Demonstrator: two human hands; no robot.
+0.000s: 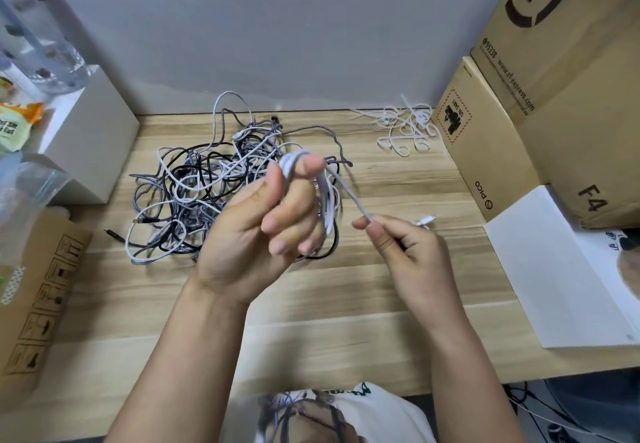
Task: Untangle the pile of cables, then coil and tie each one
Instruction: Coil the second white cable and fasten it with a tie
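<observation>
Cable [325, 196] | white, coiled in left hand [256, 227] | right hand [405, 248] pinches end

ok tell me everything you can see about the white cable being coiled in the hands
The white cable looks thin, with a pale, possibly braided jacket. Several loops of it hang around the left hand, pinned under the thumb at the top. A straight, taut stretch runs down to the right hand, whose fingers pinch it near its end. A small white connector pokes out beyond that hand. It is held above the wooden table.
</observation>
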